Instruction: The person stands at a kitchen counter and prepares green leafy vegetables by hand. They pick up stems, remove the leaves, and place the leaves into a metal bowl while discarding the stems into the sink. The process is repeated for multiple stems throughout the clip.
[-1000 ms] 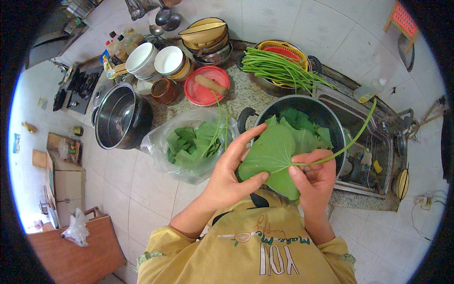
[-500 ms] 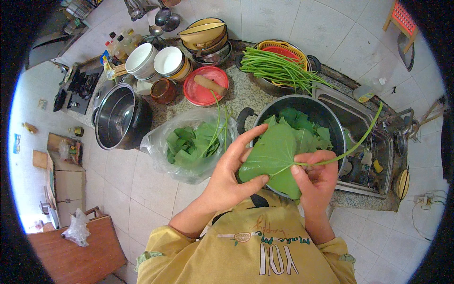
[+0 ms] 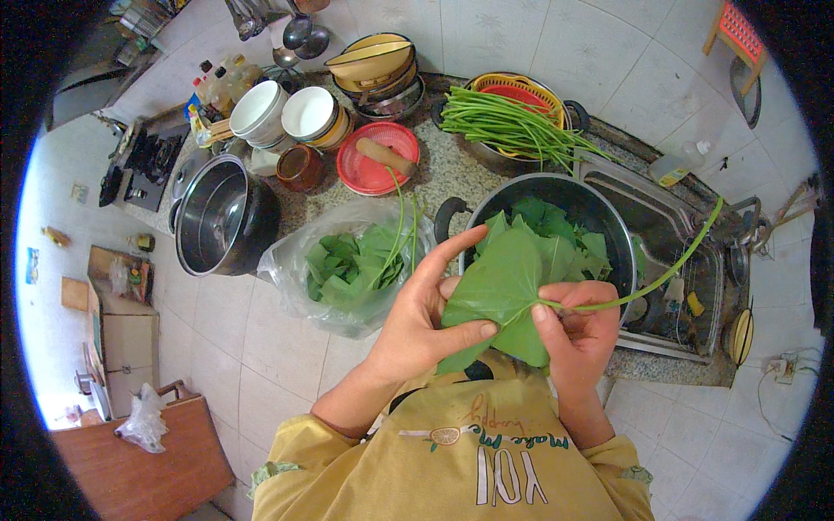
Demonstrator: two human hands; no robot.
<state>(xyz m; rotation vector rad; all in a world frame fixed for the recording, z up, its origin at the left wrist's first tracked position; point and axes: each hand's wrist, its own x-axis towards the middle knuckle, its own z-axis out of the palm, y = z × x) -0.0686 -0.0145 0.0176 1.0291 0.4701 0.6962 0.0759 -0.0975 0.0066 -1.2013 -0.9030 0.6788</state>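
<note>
Hands meet over the near edge of the table (image 3: 452,178), just above the person's chest. Left hand (image 3: 417,317) partly closed: thumb pressed across the lower front of the big leaf (image 3: 499,286), index finger stretched up along the leaf's left margin, remaining fingers behind the blade. Right hand (image 3: 578,334) closed in a pinch, thumb and fingertips gripping the leaf at the point where the stem (image 3: 660,276) joins the blade.

Leaf held flat, facing the camera, broad and green, its tip toward the person and its base toward the right hand. Long axis of the stem runs from the pinch outward and up to the right, rising over the sink (image 3: 678,234); free end points toward the table's far right corner, slightly curved.

Behind the leaf, black pot (image 3: 599,213) with more green leaves in it, at the near edge beside the sink. Left of the pot, clear plastic bag (image 3: 295,269) of leaves with a few thin stems sticking up, hanging over the near edge. Steel pot (image 3: 221,217) at the left end of the table. Toward the far edge: red strainer (image 3: 373,169) with a wooden pestle, stacked white bowls (image 3: 287,113), bundle of long green beans (image 3: 512,126) lying across a basket.
</note>
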